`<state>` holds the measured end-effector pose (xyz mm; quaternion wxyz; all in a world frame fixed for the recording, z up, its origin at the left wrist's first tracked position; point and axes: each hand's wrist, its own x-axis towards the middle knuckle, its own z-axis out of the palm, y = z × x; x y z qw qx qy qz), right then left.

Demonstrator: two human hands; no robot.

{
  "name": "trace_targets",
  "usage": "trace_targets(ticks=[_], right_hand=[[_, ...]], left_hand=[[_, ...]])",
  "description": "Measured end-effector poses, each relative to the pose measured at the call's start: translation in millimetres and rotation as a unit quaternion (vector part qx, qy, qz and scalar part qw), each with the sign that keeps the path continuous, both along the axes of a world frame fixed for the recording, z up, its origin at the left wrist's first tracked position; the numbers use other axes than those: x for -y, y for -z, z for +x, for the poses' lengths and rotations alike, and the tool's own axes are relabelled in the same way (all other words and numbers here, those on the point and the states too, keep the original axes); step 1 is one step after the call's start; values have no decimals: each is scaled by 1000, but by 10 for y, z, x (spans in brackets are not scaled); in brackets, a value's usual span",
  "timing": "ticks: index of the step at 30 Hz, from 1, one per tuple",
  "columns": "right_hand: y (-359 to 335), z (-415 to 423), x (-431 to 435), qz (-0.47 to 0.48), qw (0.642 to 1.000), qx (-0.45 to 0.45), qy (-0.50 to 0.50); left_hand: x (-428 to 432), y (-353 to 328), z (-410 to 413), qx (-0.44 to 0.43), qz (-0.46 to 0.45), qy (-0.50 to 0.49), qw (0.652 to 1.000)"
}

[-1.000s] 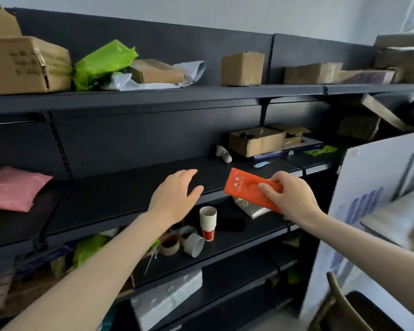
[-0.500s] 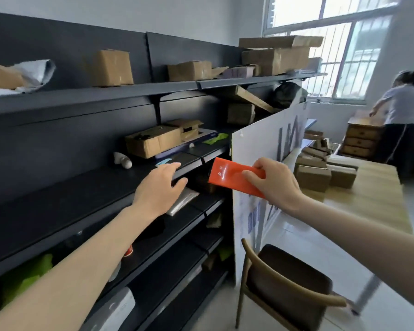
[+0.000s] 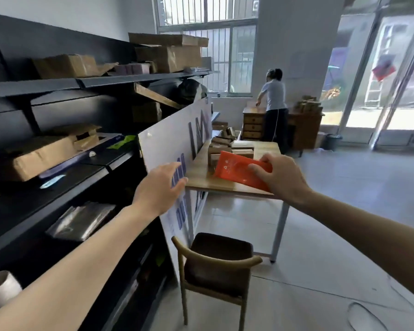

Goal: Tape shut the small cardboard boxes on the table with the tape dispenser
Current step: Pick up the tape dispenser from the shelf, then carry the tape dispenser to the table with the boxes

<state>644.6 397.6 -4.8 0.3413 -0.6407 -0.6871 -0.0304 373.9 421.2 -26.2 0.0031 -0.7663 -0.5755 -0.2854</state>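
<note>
My right hand (image 3: 279, 177) grips a flat orange packet (image 3: 234, 169) and holds it in the air in front of a wooden table (image 3: 227, 183). Several small cardboard boxes (image 3: 221, 145) are stacked on the far part of that table. My left hand (image 3: 159, 189) is stretched forward with fingers spread and nothing in it, beside the black shelving. No tape dispenser shows anywhere in the view.
Black shelving (image 3: 58, 163) with cardboard boxes runs along my left. A white printed board (image 3: 175, 144) leans between shelving and table. A wooden chair (image 3: 215, 266) stands at the table's near end. A person (image 3: 274, 108) works at a drawer cabinet (image 3: 253, 124) farther back.
The view has swung right from the shelves toward the room. The table, chair and far person have come into sight. Both hands keep their pose, the right still gripping the orange packet.
</note>
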Motion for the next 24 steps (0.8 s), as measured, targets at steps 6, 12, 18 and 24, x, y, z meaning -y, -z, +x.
trace_targets(ticks=[6,12,18,24], right_hand=[[87,521,149,7,999,-11,46],[172,1003,168,10,996,-20,86],[165,1574,45,17,994,-23,107],[72,2327,-199,29,992,-25,121]], left_hand=[[-165,82,503,-19,-7,53,998],[-361,149,1030,-31,-26,106,994],[-664,113,1674,-30,-20,137,990],[-986,21,2461,-40,-8,148,988]])
